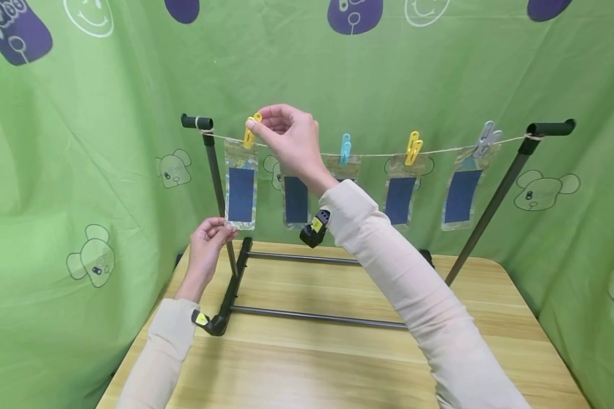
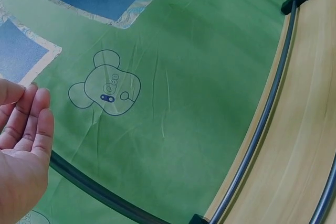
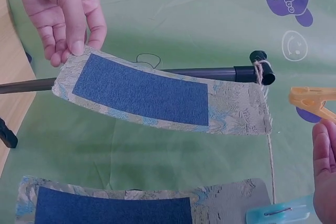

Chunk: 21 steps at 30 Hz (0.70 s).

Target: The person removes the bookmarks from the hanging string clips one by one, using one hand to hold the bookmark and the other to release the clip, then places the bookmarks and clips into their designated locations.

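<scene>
My left hand (image 1: pixel 207 247) pinches the bottom corner of the leftmost strip (image 1: pixel 241 195), a patterned piece with a blue panel. In the right wrist view that strip (image 3: pixel 142 90) is held out at its lower end, its upper end at the string. My right hand (image 1: pixel 291 136) pinches a yellow clothespin (image 1: pixel 249 133) near the strip's top edge. Seen from the right wrist, the clothespin (image 3: pixel 310 98) stands a small gap away from the strip. A second strip (image 1: pixel 296 200) hangs beside it; a light blue clothespin (image 3: pixel 278 212) is at its top.
The string (image 1: pixel 450 150) runs between two dark posts (image 1: pixel 496 204) of a frame standing on a wooden table (image 1: pixel 307 363). Farther right, strips hang under a blue clothespin (image 1: pixel 345 149), a yellow one (image 1: pixel 413 149) and a grey one (image 1: pixel 486 140). A green curtain (image 1: pixel 133 113) surrounds the table.
</scene>
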Each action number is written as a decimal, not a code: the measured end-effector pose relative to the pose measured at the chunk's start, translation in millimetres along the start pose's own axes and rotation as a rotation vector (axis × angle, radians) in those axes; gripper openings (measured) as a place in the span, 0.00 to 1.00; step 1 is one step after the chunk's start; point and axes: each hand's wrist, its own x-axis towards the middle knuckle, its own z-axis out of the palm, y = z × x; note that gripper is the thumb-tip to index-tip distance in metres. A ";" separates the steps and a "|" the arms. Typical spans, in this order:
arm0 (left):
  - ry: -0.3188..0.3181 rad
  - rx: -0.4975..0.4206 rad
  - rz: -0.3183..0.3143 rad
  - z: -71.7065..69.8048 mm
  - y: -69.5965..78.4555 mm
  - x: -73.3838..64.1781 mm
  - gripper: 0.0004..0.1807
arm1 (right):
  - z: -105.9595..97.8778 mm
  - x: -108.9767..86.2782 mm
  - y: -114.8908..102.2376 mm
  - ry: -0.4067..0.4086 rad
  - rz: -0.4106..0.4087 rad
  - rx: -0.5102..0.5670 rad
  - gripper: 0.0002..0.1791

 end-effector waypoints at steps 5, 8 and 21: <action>0.001 -0.002 -0.005 0.8 -0.4 -1.7 0.08 | -4.6 -2.6 0.7 0.009 0.004 0.023 0.18; 0.005 -0.003 -0.004 0.8 0.6 -3.1 0.08 | -6.0 -4.1 0.4 0.007 0.001 0.037 0.18; 0.008 -0.024 -0.004 3.2 7.3 -9.5 0.08 | -13.7 -14.5 -4.3 0.003 -0.003 0.077 0.15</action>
